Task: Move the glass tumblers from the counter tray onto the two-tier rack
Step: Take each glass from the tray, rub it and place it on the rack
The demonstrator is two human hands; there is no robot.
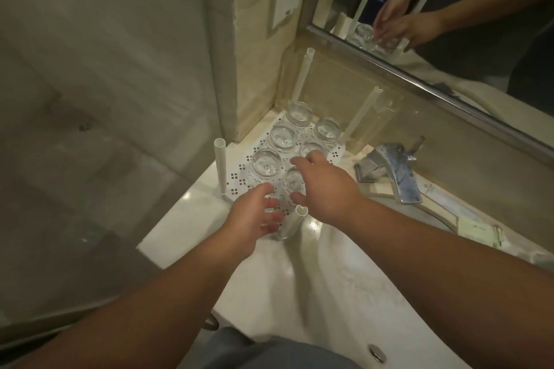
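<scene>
Glass wall (105, 99): frosted pane fills the left side, ending at a beige tiled corner.
Near-left post (221, 168): white tube standing upright at the rack's left corner.
Rack shelf (239, 177): white perforated plate on the counter corner, against the tiled wall; four posts rise from its corners.
Tumblers: six clear glasses stand on the plate in two rows. Left row, far to near: back-left tumbler (300, 114), middle-left tumbler (282, 138), front-left tumbler (265, 162). Right row: back-right tumbler (327, 130), middle-right tumbler (311, 149), front-right tumbler (292, 181).
Left hand (254, 216): fingers spread and relaxed, gripping nothing; fingertips lie at the near edge of the plate beside the front-right tumbler.
Near-right post (295, 220): white tube just right of the left fingers.
Right hand (326, 186): thumb and fingers curve round the front-right tumbler; contact likely, but motion blur leaves the grip uncertain.
Faucet (398, 172): chrome, to the right of the rack, over the basin (299, 293).
Mirror (449, 24): upper right, reflecting both hands and the glasses.
</scene>
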